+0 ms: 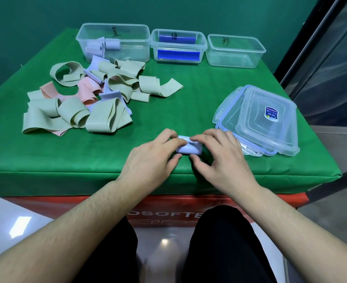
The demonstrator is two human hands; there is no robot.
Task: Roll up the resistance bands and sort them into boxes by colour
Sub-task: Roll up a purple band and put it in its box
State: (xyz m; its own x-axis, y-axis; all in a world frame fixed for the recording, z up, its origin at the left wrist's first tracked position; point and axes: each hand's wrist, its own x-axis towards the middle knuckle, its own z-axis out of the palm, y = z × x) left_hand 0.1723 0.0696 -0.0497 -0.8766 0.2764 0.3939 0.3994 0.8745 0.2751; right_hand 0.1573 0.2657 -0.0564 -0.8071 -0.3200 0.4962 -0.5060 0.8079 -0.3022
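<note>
A pale lilac-blue band roll (189, 149) lies near the front edge of the green table (199, 103). My left hand (152, 158) and my right hand (219, 156) pinch it from either side, fingers curled over its top. A loose pile of green, pink and lilac bands (91, 94) lies at the left. At the back stand three clear boxes: the left box (80, 37) holds lilac rolls (102, 46), the middle box (204, 43) has blue clips, and nothing shows inside the right box (262, 50).
A stack of clear plastic lids (262, 123) sits at the right, touching my right hand's far side. The table's front edge runs just under my wrists. A dark metal frame (311, 48) rises at the far right.
</note>
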